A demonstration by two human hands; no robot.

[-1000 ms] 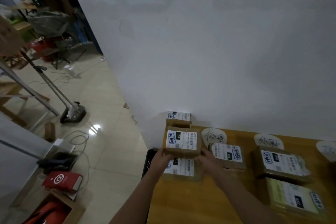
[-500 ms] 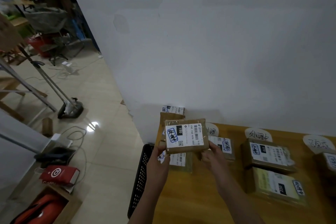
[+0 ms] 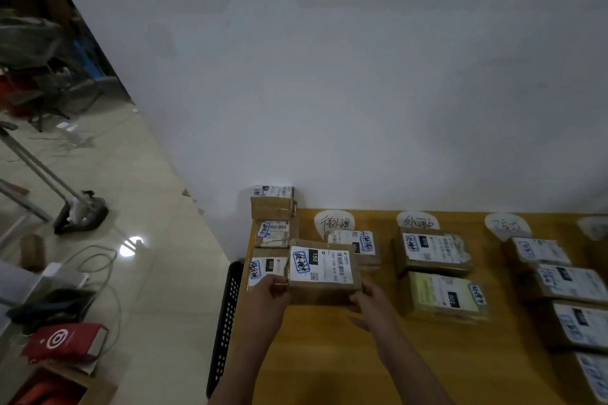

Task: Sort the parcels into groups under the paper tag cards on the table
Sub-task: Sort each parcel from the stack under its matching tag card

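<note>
A brown parcel [image 3: 324, 273] with a white label marked 150 is held above the left part of the wooden table [image 3: 329, 355]. My left hand [image 3: 271, 289] grips its left edge and my right hand [image 3: 368, 297] grips its lower right corner. Under and behind it lie three parcels along the table's left edge [image 3: 273, 233], the farthest against the wall. Round paper tag cards [image 3: 334, 222] stand along the back edge. One parcel [image 3: 357, 245] lies below the first card, and two parcels [image 3: 431, 251] lie below the second card [image 3: 417, 220].
More labelled parcels [image 3: 566, 279] fill the table's right side under a third card [image 3: 506, 223]. A black perforated crate [image 3: 227, 322] stands against the table's left end. On the floor to the left are cables, a red bag [image 3: 64, 340] and a stand's legs. A white wall backs the table.
Both hands lifted the 150 parcel off the left stack, raised it, and now hold it lower and slightly to the right, over the table near the first tag card.
</note>
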